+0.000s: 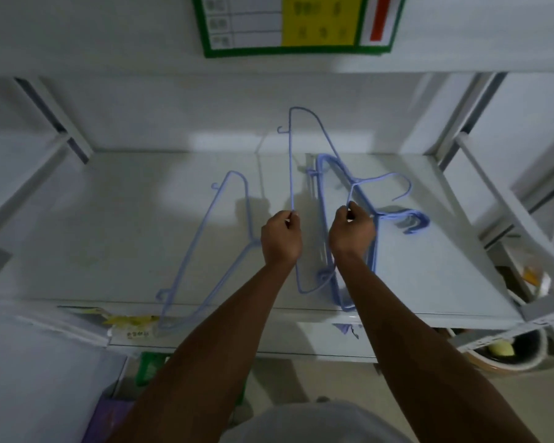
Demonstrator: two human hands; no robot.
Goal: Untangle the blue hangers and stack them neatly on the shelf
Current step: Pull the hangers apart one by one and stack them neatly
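Left hand [280,238], right hand [352,231] pinch raised hanger [290,161]
Sign [253,27] unreadable — lone hanger [257,240] overhangs shelf [125,244] edge.

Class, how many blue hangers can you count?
3 at least: a lone hanger lies left on the shelf; a raised hanger is pinched by the left hand and right hand; the stack beside them hides more.

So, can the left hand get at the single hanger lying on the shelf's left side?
Probably yes: nothing lies between the left hand and the single hanger, but that hand pinches the lifted hanger and would need to release it.
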